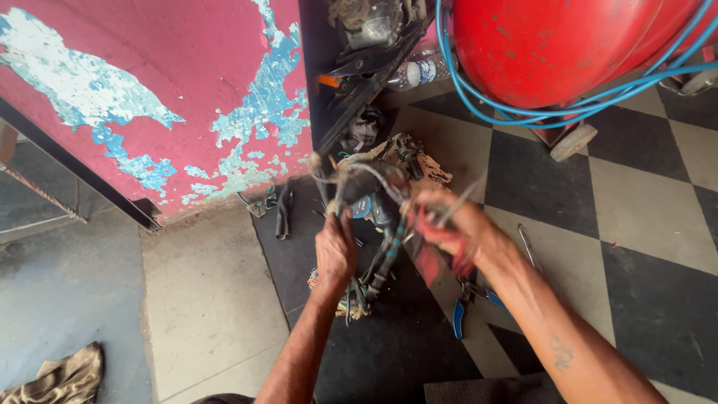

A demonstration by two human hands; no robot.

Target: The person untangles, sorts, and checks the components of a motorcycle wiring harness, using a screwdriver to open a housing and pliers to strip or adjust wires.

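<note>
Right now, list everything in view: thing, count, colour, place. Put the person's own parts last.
wiring harness: one, black with mixed-colour wires, centre, held up over the floor
red-handled tool: one, red, blurred, in the right hand
pliers: one, blue handles, on the floor under the right forearm
tank: one, red, top right
hose: one, blue, looped around the tank
plastic bottle: one, clear, top centre by the tank
wall: one, pink with peeling blue and white patches, upper left
rag: one, brown, bottom left corner
checkered floor: black and pale tiles, right
left hand: gripping the harness
right hand: closed on the red-handled tool
</note>
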